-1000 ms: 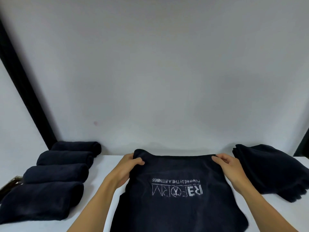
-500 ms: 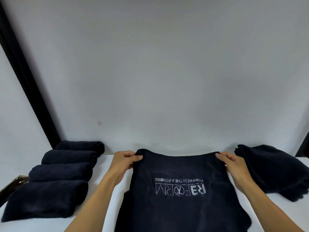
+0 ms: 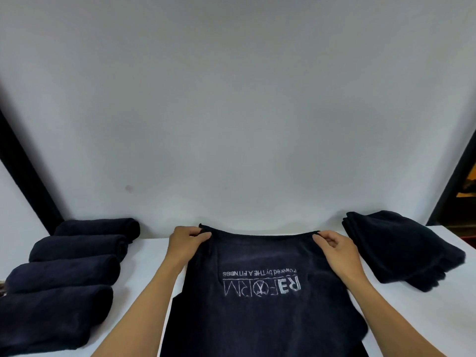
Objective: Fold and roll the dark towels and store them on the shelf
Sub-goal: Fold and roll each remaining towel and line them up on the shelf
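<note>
Right now the left hand (image 3: pixel 186 242) and right hand (image 3: pixel 334 247) each pinch a far corner of the towel (image 3: pixel 260 300), which lies mid-table, running lengthwise from the back edge toward the person, equally near both hands.

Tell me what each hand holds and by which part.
Both hold the logo towel by its far edge: the left hand pinches the far left corner, the right hand the far right corner.
</note>
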`<state>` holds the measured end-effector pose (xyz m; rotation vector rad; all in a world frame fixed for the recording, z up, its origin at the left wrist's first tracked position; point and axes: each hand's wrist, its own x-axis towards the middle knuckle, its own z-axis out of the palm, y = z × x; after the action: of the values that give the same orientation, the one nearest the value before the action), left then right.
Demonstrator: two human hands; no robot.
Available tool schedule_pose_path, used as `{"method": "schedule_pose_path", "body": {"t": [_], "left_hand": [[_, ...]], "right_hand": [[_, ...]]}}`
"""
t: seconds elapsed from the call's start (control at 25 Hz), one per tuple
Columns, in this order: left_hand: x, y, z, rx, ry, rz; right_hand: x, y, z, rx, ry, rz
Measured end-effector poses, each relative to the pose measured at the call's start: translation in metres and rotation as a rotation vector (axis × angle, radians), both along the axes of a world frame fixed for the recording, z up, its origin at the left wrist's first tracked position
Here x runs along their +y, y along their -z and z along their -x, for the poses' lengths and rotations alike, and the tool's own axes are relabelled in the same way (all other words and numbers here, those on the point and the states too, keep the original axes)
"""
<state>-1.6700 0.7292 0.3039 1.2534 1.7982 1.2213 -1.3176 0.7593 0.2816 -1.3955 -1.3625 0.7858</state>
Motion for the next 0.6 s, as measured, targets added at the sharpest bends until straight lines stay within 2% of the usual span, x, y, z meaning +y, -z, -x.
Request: {"method": "schedule_pose_path", "body": {"t": [0.2, 0.36, 0.6], "left_hand": [[-0.018, -0.027, 0.001, -0.209, 0.01, -0.175], [-0.036, -0.092, 0.009, -0.355, -0.027, -0.396], [-0.07, -0.201, 0.018, -0.392, 0.01, -0.724]], "right_hand": [[-0.007, -0.024, -0.001, 0.19, 0.003, -0.063], [-0.018, -0.101, -0.003, 0.278, -0.002, -0.216], [-0.047, -0.217, -0.003, 0.34, -0.077, -0.508]]}}
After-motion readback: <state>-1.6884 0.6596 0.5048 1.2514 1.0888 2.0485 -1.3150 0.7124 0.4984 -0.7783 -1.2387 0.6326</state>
